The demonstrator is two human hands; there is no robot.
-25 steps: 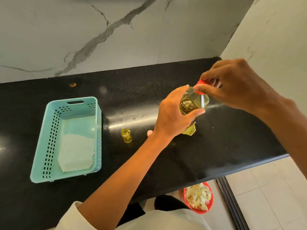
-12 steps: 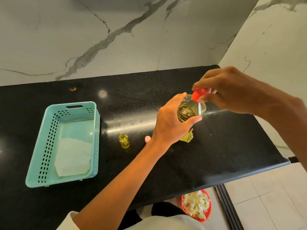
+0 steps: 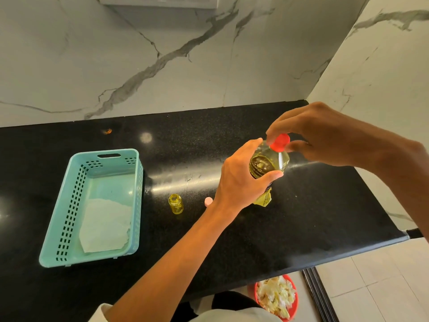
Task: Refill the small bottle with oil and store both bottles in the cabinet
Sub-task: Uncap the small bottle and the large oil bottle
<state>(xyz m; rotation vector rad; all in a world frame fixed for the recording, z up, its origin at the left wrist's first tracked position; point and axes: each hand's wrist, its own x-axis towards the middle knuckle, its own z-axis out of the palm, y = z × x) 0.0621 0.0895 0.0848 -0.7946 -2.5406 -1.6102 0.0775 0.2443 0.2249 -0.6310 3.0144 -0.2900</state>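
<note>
small bottle [image 3: 175, 204] stands clear of basket [image 3: 92, 205].

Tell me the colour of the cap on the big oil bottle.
Red. The cap shows clearly in the head view, pinched by the right hand.

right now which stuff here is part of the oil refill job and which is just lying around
In the job: big oil bottle, its red cap, small bottle, pink cap, left hand, right hand.

Lying about: teal basket, paper in it, red bowl on the floor.
</note>
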